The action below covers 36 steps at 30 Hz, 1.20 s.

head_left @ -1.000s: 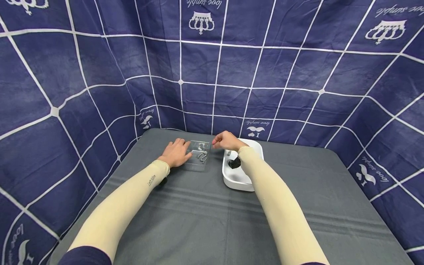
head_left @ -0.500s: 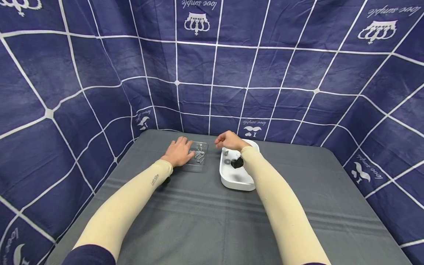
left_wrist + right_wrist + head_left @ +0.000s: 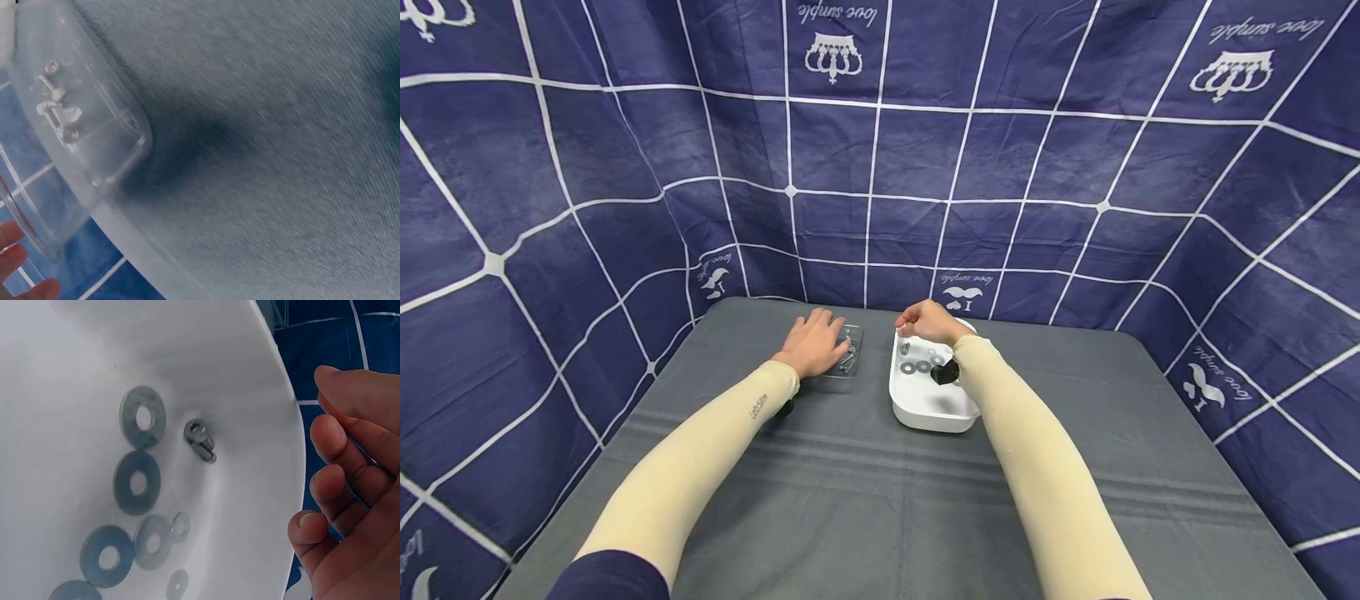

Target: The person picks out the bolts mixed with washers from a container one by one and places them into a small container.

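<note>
My left hand (image 3: 814, 343) lies with spread fingers over the left side of a clear plastic box (image 3: 838, 385). Several small metal bolts (image 3: 53, 87) lie inside the box. In the left wrist view, the fingertips (image 3: 12, 256) are beside its transparent wall. My right hand (image 3: 931, 323) hovers at the far rim of a white tray (image 3: 932, 422), its fingers loosely bent. Nothing shows between those fingers in the right wrist view. Inside the tray are several flat washers (image 3: 137, 482), small and large, and a socket-head bolt (image 3: 200, 439).
A grey cloth covers the table (image 3: 820, 500). Blue curtains (image 3: 910, 150) with white lines hang behind it and at both sides. The box and tray stand side by side with a narrow gap between them.
My right hand has shifted right, from past the tray's left edge to over its far rim. The left hand has slid right over the box. More washers show now.
</note>
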Available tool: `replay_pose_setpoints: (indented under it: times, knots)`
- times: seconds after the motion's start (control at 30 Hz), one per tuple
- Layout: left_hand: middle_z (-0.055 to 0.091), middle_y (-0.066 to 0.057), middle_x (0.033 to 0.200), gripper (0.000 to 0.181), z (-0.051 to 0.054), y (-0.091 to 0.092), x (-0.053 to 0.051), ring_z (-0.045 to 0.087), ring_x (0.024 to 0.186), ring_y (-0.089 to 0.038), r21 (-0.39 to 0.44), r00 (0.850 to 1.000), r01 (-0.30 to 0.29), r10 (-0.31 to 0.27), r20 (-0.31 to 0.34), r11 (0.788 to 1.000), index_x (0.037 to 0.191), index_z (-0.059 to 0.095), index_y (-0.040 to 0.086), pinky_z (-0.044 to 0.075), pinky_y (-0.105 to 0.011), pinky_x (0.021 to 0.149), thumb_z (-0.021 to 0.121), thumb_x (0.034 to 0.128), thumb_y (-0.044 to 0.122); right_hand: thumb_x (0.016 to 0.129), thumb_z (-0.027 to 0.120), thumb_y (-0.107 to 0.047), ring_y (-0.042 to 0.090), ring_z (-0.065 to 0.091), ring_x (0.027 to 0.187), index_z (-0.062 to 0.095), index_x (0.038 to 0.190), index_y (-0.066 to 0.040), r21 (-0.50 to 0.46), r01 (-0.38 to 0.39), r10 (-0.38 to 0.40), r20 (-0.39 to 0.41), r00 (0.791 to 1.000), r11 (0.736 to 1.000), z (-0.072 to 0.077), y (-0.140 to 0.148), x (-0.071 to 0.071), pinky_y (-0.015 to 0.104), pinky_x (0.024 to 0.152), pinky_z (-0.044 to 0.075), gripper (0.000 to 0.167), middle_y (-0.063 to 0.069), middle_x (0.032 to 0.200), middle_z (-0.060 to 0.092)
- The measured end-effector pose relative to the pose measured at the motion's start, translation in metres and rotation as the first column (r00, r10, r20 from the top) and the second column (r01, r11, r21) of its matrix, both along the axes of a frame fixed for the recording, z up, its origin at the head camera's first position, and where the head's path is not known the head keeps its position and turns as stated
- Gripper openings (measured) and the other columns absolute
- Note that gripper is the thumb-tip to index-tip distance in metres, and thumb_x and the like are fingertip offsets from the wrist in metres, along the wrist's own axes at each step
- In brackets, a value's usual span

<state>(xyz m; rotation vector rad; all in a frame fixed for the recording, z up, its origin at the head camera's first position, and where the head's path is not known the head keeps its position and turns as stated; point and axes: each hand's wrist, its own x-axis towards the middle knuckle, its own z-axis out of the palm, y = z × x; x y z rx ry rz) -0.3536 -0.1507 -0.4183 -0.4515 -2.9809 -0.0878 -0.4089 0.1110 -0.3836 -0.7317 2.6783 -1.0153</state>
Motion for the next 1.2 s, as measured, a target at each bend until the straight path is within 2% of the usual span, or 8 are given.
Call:
replay_pose_setpoints:
  times: [0.3, 0.6, 0.97, 1.2]
  knots:
    - [0.044, -0.017, 0.151, 0.059, 0.000, 0.017, -0.001, 0.035, 0.144, -0.034, -0.014, 1.000, 0.017, -0.017, 0.011, 1.000, 0.151, 0.046, 0.010, 0.035, -0.058, 0.111, 0.046, 0.1043, 0.046, 0.089, 0.071, -0.010, 0.014, 0.059, 0.086, 0.074, 0.106, -0.002, 0.001, 0.025, -0.025, 0.010, 1.000, 1.000, -0.006, 0.013, 0.000, 0.027, 0.081, 0.048, 0.019, 0.005, 0.094, 0.072]
    - [0.044, -0.016, 0.151, 0.060, 0.001, 0.032, -0.004, 0.035, 0.145, -0.033, 0.021, 0.999, 0.041, -0.042, 0.016, 0.999, 0.152, 0.045, 0.011, 0.034, -0.057, 0.114, 0.044, 0.1047, 0.047, 0.088, 0.073, -0.010, 0.014, 0.053, 0.073, 0.072, 0.117, -0.004, 0.019, 0.040, -0.039, -0.016, 0.999, 0.999, -0.011, 0.024, 0.002, 0.026, 0.066, 0.043, 0.030, 0.004, 0.082, 0.064]
    - [0.050, -0.017, 0.145, 0.058, 0.001, 0.049, -0.006, 0.042, 0.139, -0.034, 0.063, 0.995, 0.104, -0.104, -0.007, 0.993, 0.149, 0.047, 0.008, 0.038, -0.053, 0.112, 0.046, 0.1043, 0.044, 0.089, 0.073, -0.010, 0.017, 0.057, 0.079, 0.071, 0.124, -0.007, 0.012, 0.087, -0.086, -0.013, 0.996, 0.996, -0.021, 0.030, 0.005, 0.026, 0.071, 0.043, 0.035, 0.008, 0.086, 0.066]
    - [0.051, -0.017, 0.143, 0.057, 0.003, 0.058, -0.005, 0.044, 0.137, -0.033, 0.079, 0.991, 0.130, -0.132, 0.013, 0.988, 0.149, 0.048, 0.007, 0.039, -0.050, 0.113, 0.046, 0.1048, 0.042, 0.088, 0.075, -0.011, 0.015, 0.057, 0.077, 0.072, 0.121, -0.007, 0.024, 0.105, -0.104, -0.034, 0.994, 0.994, -0.028, 0.031, 0.006, 0.025, 0.071, 0.043, 0.034, 0.006, 0.084, 0.067]
